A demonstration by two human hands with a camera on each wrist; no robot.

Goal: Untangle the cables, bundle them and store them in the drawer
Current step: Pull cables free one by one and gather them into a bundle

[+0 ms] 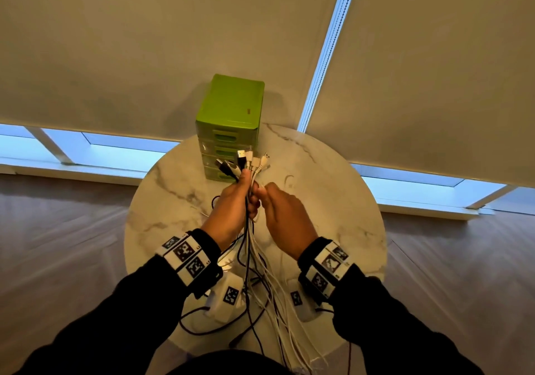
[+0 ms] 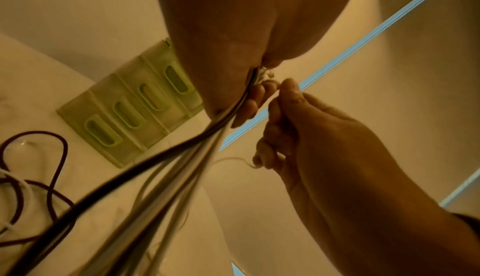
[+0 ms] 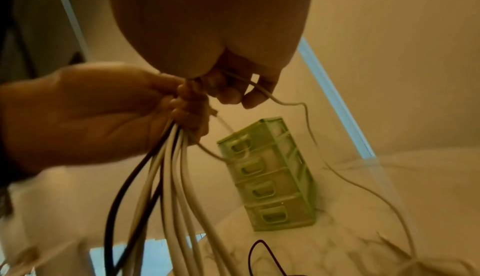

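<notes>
We are gripping a bunch of black and white cables [image 1: 251,247] in our left hand [image 1: 231,204] above the round marble tabletop [image 1: 333,201], plugs fanning upward. Our right hand [image 1: 285,212] is pinching a thin white tie [image 3: 283,102] beside it. The green 4-drawer unit [image 1: 230,114] is standing behind, drawers closed.

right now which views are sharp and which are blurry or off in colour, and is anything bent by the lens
Head view: sharp and evenly lit, plug ends above the left hand crisp, but the wide lens bends the window frames. Left wrist view: heavy orange cast, cables streaked with blur, drawer unit soft. Right wrist view: same warm cast, right hand close to the lens and dim, a thin white wire readable.
</notes>
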